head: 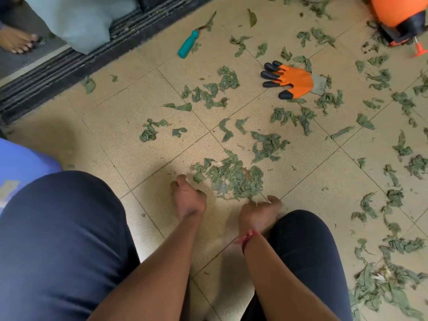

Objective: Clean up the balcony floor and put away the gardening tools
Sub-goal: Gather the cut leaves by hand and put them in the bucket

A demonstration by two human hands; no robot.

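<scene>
A: Status, left to right?
B: Teal-handled tool (188, 44) lies on the floor (111, 135) by the door track (58, 72). Left grip (188, 198) curled at the leaf pile (234, 179), left edge; holding anything, can't tell. Right grip (259, 213) pinching leaves at the pile's near edge.
A: Rest?
B: Orange glove (294, 81) flat on the floor, sprayer (398, 17) top right.

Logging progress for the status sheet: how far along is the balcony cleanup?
Done: one leaf pile gathered. In hand: left hand and right hand at its near edge. To do: scattered leaves across the tiles; glove, teal-handled tool and orange sprayer not put away.
</scene>
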